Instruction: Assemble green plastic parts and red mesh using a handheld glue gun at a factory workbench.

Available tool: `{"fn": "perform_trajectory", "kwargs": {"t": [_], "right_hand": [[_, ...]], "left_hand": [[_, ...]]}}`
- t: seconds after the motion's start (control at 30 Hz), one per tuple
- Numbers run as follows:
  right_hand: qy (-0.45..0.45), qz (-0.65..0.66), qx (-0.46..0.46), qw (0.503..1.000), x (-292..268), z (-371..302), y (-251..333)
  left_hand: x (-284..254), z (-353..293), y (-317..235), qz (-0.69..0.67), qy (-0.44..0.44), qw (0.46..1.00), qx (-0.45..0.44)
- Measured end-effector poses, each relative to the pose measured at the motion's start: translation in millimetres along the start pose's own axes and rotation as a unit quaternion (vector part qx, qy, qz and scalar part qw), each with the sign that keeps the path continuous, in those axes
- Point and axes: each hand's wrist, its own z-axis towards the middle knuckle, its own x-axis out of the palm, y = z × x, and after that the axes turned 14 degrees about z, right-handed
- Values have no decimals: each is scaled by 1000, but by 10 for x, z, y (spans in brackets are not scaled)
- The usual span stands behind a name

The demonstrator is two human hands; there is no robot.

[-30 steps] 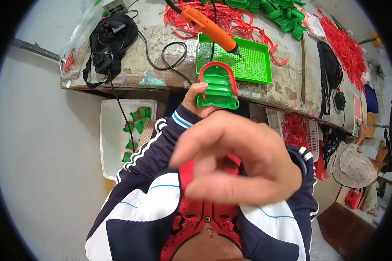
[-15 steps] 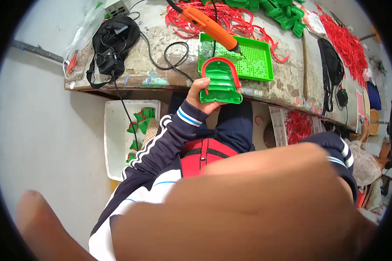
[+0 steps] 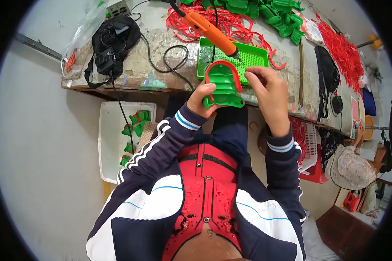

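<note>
My left hand [image 3: 200, 99] grips a green plastic shell [image 3: 223, 81] at its left edge, the ribbed hollow side facing up. A red curved strip [image 3: 237, 75] runs around the shell's rounded rim. Just right of the shell, my right hand [image 3: 271, 96] is closed in a pinch over the table's front edge; whatever sits between its fingertips is hidden or too small to name. An orange electric screwdriver [image 3: 210, 32] hangs tip down above a bright green mesh tray [image 3: 255, 53], close to the shell. Small shiny pieces lie in the tray.
Red strips [image 3: 185, 24] and green shells [image 3: 283, 19] are heaped at the table's back. A black bag [image 3: 113, 41] with cables lies left. Below stands a white box [image 3: 106, 143] with green-and-red pieces; a white basket [image 3: 309, 145] holds red strips. Another person [image 3: 357, 167] sits far right.
My right hand, blurred and close to the camera before, is now beside the shell at the table's edge. My left hand still holds the shell, slightly more tilted.
</note>
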Motion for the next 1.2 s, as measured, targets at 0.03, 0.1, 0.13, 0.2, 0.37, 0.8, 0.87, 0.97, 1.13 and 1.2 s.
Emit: {"fn": "perform_trajectory", "kwargs": {"t": [0.03,0.1,0.13,0.2,0.37,0.8,0.87,0.97,1.13,1.2], "right_hand": [[6,-9,9,1000,39,0,-44],[22,13,47,999,89,-35,-85],[38,35,82,995,106,-43,-110],[36,53,91,994,131,-30,-164],[25,193,148,970,114,-39,-337],[69,300,202,930,42,-87,-392],[64,291,200,933,44,-94,-373],[63,293,202,932,43,-108,-387],[58,283,212,934,40,-119,-376],[57,277,214,935,41,-122,-376]], "left_hand": [[2,9,-6,22,-8,1000,5],[3,7,23,31,-7,999,15],[-1,27,47,31,-8,999,16],[-15,78,99,74,-26,995,61],[-7,106,159,64,-14,992,107],[71,75,161,50,-7,990,131],[63,74,170,54,-6,990,129],[55,91,206,53,-8,990,133],[43,110,232,44,-11,990,137],[30,113,247,54,-14,989,136]]}}
